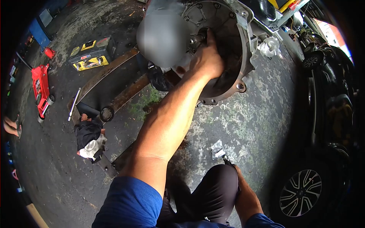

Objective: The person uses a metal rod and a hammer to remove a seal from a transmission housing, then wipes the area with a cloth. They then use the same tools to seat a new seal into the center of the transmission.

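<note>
My left hand (208, 62) reaches into a large metal bell housing (243, 57). One finger stretches along the dark collar around the splined shaft (197, 38) in its middle; the other fingers are mostly hidden. A grey blurred disc covers the left part of the housing. Down beside my right knee, my right hand (238, 173) is closed around a dark tool with a rounded metal end (226, 157); its kind cannot be made out, and the knee hides most of the fingers. Just past that tool, a small clear plastic packet (218, 149) lies on the floor.
At left are a black-and-yellow toolbox (91, 55), a red floor jack (41, 89), a metal bar (74, 104), a black ring (107, 113) and a bundle of dark and white cloth (91, 140). Rusty beams (110, 72) run under the housing. A black car (330, 95) stands at right.
</note>
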{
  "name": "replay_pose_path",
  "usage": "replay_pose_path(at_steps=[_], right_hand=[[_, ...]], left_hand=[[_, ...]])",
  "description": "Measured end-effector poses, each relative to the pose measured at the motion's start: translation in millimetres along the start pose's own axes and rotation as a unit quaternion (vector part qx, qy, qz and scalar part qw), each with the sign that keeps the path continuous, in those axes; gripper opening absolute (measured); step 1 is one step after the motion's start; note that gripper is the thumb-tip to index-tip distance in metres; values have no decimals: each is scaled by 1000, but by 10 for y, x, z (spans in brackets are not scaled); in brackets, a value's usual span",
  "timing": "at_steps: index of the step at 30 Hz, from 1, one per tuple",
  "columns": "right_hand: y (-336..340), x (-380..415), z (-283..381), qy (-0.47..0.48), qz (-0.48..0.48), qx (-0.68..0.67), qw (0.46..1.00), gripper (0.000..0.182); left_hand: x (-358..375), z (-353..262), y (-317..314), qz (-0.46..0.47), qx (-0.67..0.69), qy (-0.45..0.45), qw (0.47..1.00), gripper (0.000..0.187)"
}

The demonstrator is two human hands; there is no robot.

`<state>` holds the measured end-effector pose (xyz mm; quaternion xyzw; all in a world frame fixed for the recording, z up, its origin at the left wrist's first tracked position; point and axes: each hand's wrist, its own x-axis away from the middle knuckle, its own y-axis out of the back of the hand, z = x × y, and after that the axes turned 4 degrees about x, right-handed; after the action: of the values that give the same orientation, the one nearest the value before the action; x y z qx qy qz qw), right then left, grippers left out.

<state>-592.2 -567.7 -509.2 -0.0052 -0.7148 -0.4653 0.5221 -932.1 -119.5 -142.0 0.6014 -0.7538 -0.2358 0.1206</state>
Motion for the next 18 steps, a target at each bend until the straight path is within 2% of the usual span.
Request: replay_pose_path(at_steps=[7, 10, 12, 15, 18], right_hand=[[96, 158, 170, 13, -5, 12, 1000, 39], [64, 144, 142, 3, -11, 9, 1000, 40], [32, 143, 161, -26, -16, 16, 999, 40], [56, 174, 193, -32, -24, 13, 999, 50], [352, 627, 538, -59, -7, -15, 998, 63]], left_hand=[[113, 111, 31, 19, -83, -41, 996, 95], [88, 79, 56, 24, -11, 27, 999, 97], [25, 75, 73, 35, -6, 36, 999, 98], [51, 48, 160, 45, -5, 27, 999, 98], [94, -12, 296, 41, -12, 40, 998, 97]])
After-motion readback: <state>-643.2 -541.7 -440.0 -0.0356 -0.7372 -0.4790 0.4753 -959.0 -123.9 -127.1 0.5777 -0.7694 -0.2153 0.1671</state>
